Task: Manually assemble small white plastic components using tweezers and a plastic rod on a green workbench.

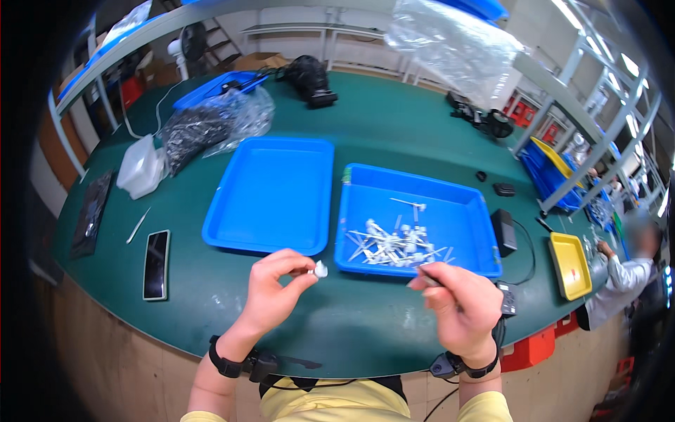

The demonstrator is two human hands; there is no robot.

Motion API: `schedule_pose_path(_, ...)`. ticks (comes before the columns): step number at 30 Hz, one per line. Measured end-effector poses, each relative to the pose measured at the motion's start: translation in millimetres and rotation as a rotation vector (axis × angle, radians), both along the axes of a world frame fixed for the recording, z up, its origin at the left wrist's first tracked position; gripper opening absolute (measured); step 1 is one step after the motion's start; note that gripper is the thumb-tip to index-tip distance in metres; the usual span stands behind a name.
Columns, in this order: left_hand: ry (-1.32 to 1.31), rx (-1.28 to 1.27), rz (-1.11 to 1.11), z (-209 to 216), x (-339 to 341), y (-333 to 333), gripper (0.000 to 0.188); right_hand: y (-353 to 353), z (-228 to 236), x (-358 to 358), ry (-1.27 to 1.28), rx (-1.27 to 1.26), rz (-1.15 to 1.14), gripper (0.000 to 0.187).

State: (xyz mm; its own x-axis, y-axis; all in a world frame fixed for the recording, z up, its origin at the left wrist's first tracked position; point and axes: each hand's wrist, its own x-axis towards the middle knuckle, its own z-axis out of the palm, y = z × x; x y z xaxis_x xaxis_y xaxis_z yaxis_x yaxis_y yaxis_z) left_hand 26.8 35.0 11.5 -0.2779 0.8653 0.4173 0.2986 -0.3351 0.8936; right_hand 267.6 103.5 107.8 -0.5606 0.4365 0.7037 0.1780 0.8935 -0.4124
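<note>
My left hand (274, 285) is above the table's near edge, its thumb and fingers pinching a small white plastic piece (320, 269). By the near rim of the right blue tray (422, 181), my right hand (464, 299) is closed around a thin dark tool (430, 278); the fingers hide most of it, so its kind cannot be made out. A pile of small white parts with thin stems (394, 245) lies in that tray. To its left, a second blue tray (274, 193) shows its bare bottom.
On the left lie a phone (156, 266), a thin white stick (138, 226), a translucent tub (140, 167) and a bag of dark parts (200, 130). A black adapter (503, 232) with a cord and a yellow tray (570, 266) are on the right, where another person (626, 274) works.
</note>
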Motion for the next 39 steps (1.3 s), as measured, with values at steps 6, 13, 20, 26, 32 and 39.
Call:
schedule_pose_path(6, 0.433, 0.019, -0.047, -1, 68, 123, 0.015, -7, -14, 89, 0.037, -0.332, -0.276, 0.018)
schedule_pose_path(13, 0.877, 0.012, -0.018, -13, 89, 151, 0.032, -11, -35, 153, -0.094, -0.447, -0.337, 0.017)
schedule_pose_path(20, 0.907, -0.160, 0.071, 14, 36, 49, 0.056, -1, -119, 90, -0.609, -0.118, -0.065, 0.022)
schedule_pose_path(26, 1.015, -0.259, -0.003, -4, 34, -2, 0.072, -4, -157, 11, -0.662, 0.122, -0.024, 0.024)
schedule_pose_path(32, 0.982, -0.202, 0.013, -2, 24, -18, 0.072, -4, -120, 17, -0.548, 0.213, 0.059, 0.038)
schedule_pose_path(39, 0.970, -0.333, 0.279, -26, -60, -11, 0.064, 100, -49, 77, -0.621, 0.238, -0.256, 0.037)
